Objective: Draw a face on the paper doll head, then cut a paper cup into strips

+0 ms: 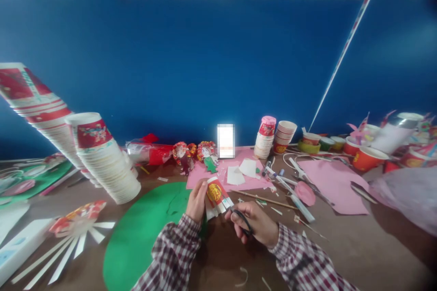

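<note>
My left hand point(197, 199) is closed on a red and white paper cup point(216, 193) with a yellow print, its lower edge cut into strips. In my right hand point(255, 223) is a pair of scissors point(243, 222) with black handles, fingers wrapped round the loops. The scissor blades meet the cup's right lower edge; whether they are apart there is too small to tell. Under my left forearm lies a green round sheet point(143, 232). Just beyond the cup, white paper pieces point(235, 175) rest on a pink sheet point(198, 182).
Tall stacks of paper cups point(105, 163) lean at the left. Near them lies a cup cut into splayed strips point(78, 225). Paper figures point(206, 151) and shorter cup stacks point(285, 134) stand along the blue partition point(170, 63). At the right are an orange bowl point(368, 159) and clear plastic point(409, 191).
</note>
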Tool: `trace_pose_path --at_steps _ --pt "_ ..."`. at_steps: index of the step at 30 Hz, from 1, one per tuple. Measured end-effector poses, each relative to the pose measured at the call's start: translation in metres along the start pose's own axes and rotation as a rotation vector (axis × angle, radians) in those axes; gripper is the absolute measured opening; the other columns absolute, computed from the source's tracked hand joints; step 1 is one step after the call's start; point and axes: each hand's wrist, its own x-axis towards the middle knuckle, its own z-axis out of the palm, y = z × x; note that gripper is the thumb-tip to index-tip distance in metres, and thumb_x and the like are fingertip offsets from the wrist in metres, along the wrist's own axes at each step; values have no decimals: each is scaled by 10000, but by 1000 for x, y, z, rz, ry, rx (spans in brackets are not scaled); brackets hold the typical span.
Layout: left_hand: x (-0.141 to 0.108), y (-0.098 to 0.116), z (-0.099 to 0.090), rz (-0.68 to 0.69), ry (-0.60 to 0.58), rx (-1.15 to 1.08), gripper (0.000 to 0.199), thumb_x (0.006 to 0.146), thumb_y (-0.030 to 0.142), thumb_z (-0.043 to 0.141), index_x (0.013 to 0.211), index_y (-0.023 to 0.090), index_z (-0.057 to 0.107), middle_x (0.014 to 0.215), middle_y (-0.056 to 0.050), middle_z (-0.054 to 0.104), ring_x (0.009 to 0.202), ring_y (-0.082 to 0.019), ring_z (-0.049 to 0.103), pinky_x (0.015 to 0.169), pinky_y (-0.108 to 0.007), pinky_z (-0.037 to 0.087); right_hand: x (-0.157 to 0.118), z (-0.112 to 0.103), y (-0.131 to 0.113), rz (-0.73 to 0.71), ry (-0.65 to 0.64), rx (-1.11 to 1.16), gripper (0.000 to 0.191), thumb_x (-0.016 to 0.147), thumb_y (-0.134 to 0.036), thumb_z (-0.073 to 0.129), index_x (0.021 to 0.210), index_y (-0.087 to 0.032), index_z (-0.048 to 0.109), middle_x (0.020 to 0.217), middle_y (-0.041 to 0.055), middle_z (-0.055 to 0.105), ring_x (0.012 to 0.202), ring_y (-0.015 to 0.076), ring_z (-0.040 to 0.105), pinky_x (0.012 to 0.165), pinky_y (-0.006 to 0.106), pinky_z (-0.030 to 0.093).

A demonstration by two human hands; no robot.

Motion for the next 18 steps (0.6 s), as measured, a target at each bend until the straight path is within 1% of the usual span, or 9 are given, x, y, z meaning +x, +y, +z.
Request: trace_pose_path --at_steps 5,10,14,18 --pt "-1 2 1 11 -3 -5 384 651 457 683 873 147 638 795 -40 673 691 -151 610 644 -250 466 1 0 0 -10 3 1 449 769 -531 575 875 -96 607 492 -26 547 356 51 469 352 138 368" --pt "-2 5 3 7 4 3 397 629 463 695 864 147 645 768 -32 674 660 -146 608 625 -244 461 0 0 -3 3 27 -37 444 763 -535 578 859 -102 603 488 -37 529 358 45 450 350 136 361" --pt "-2 5 2 7 -27 10 395 652 467 676 887 152 643 798 -38 679 669 -151 612 626 -250 460 -1 1 -5 7 44 -49 453 749 -547 586 848 -105 603 473 -41 514 358 48 437 350 144 363" --pt "0 3 -2 13 -42 25 385 673 472 660 892 156 639 792 -32 676 673 -149 608 628 -247 459 0 1 -4 4 24 -30 466 742 -552 592 868 -105 608 487 -34 526 368 52 455 357 146 370"
